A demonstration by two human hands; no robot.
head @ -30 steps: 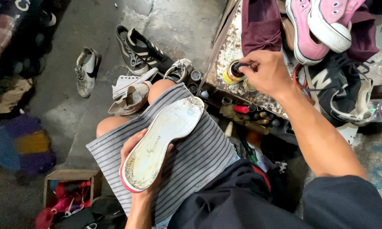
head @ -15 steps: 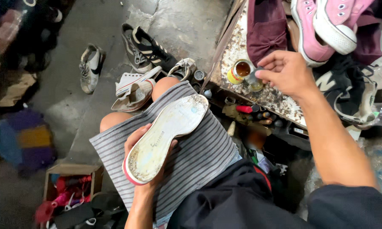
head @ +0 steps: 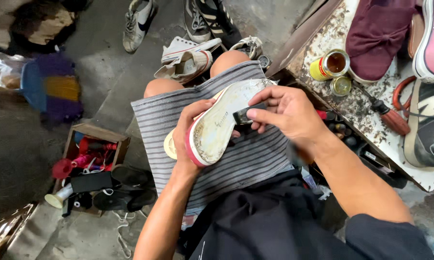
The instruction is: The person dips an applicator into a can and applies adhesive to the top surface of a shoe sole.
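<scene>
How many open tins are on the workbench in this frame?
2. An open yellow tin stands at the workbench edge near the maroon shoe; a smaller round tin sits just beside it. Others may be hidden under the shoes.

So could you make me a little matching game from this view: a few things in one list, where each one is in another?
Things:
1. shoe sole
2. open tin
3. small dark brush
4. wooden box

Places:
A. on the floor beside the left arm
B. pinched in the right hand
C. on the stained workbench
D. gripped by the left hand over the striped lap

Pairs: 1-D, 2-C, 3-B, 4-A
</scene>
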